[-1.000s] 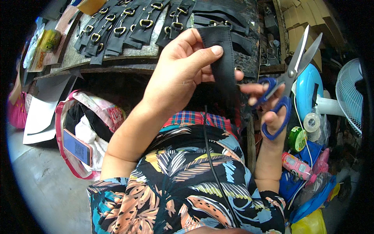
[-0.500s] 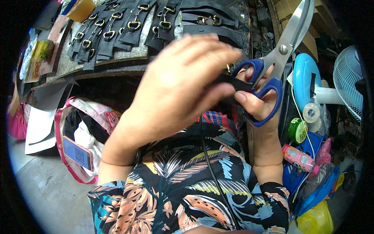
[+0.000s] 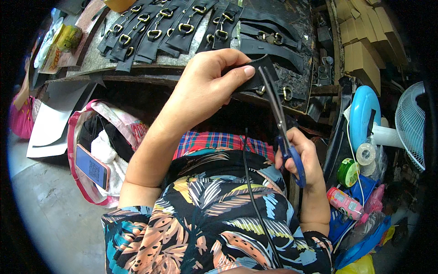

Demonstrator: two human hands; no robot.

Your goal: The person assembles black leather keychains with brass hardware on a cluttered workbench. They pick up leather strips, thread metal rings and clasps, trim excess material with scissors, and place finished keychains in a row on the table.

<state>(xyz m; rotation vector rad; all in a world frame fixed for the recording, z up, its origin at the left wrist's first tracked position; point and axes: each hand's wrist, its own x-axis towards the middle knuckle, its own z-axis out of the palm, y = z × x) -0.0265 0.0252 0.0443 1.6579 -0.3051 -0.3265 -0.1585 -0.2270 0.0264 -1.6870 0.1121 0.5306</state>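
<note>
My left hand point(image 3: 207, 86) pinches a black leather strap point(image 3: 254, 80) between thumb and fingers, just off the bench's near edge. In my right hand point(image 3: 305, 155) is a pair of scissors point(image 3: 277, 104) with dark blue handles, its blades pointing up and away from me. Their tips lie at the strap's end, close to the left thumb; whether they touch the leather I cannot tell. Gold-coloured metal rings point(image 3: 287, 93) show by the strap. Several black straps with horsebit-shaped metal fittings point(image 3: 186, 28) lie in a row on the bench beyond.
Under the bench at left sits a pink-trimmed bag point(image 3: 73, 150) with a phone point(image 3: 92, 167) on it. To the right are a white fan point(image 3: 410, 125), a blue round plastic thing point(image 3: 363, 114), tape rolls point(image 3: 366, 154) and a pink bottle point(image 3: 345, 203). Cardboard pieces point(image 3: 362, 66) are stacked at far right.
The scissors have swung from pointing up-right to pointing up-left, their tips now at the strap's end. My hands have drawn apart, the left holding the strap and the right lower with the scissors.
</note>
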